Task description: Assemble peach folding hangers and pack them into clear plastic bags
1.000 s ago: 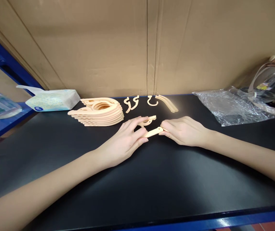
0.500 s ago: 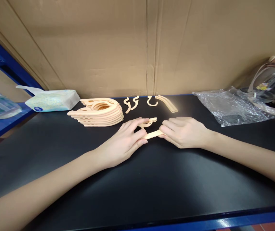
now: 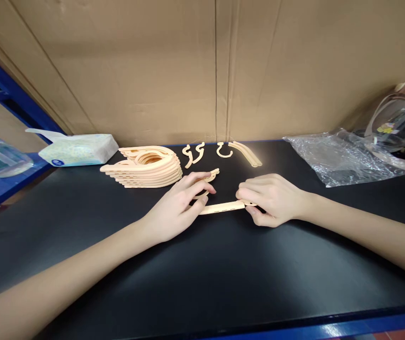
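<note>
My left hand (image 3: 174, 206) is curled round a cream plastic folding hanger, the thumb and fingers resting on its parts. One straight hanger arm (image 3: 223, 207) reaches right from under the thumb, low over the black table. A curved part (image 3: 213, 175) of the same colour shows beyond the fingers. My right hand (image 3: 275, 200) is closed in a pinch at the arm's right end, where a small end piece (image 3: 249, 203) pokes out between thumb and fingers. Much of what each hand grips is hidden behind the fingers.
Behind my left hand a stack of folded cream hangers (image 3: 145, 172) lies beside a tissue pack (image 3: 81, 150). Several loose hooks (image 3: 198, 153) and a few curved strips (image 3: 246, 154) lie at the back. A clear plastic bag (image 3: 330, 158) and a transparent bottle (image 3: 400, 118) are at right.
The hanger arm has turned flatter and more of its length shows between my hands. My left fingers have shifted slightly left, and the right thumb has dropped lower.
</note>
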### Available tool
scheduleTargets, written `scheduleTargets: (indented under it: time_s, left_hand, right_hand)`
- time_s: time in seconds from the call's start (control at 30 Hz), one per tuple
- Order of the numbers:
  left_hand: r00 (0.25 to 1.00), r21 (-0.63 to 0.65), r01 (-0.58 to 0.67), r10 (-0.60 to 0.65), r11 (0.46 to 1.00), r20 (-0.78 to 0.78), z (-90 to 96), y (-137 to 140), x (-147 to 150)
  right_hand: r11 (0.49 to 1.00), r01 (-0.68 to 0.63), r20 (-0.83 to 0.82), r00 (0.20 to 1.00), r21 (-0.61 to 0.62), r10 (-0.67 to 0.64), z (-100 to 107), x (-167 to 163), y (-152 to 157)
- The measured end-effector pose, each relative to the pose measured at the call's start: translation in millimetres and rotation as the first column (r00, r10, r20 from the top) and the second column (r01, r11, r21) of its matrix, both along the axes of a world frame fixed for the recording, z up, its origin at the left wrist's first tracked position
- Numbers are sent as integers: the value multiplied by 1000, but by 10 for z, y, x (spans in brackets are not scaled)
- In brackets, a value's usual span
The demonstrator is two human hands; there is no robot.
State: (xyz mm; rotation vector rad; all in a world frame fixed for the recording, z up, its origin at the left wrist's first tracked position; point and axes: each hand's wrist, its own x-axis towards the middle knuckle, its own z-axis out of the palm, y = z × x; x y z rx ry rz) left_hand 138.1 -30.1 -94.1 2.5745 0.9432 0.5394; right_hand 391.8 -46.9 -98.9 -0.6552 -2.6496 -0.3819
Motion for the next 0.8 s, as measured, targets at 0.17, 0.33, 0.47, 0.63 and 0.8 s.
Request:
scheduleTargets:
  time_s: [0.17,0.33,0.47,0.63,0.8]
  left_hand:
    - [1000,-46,-8,9,999,22,-29,31,-24]
    - [995,-53,-20,25,998,95,-47,27,-12]
    - [977,-41,-52,59,998,205,-51,26,10]
    - [970,56,-110,95,992,226,-39,23,21]
    - [968,85,-140,118,987,221,-50,27,25]
  right_hand:
    - [998,-43,-25,999,-38,42,25,-37,-34]
    - [977,-75,-138,989,-199,48,20,-61,-69]
    - [962,-94,-179,983,-257,49,22,-58,-87]
    - [937,-92,-173,984,-338,34,8,-47,-80]
    - [942,-73,-176,984,-329,15,-14,-21,-65]
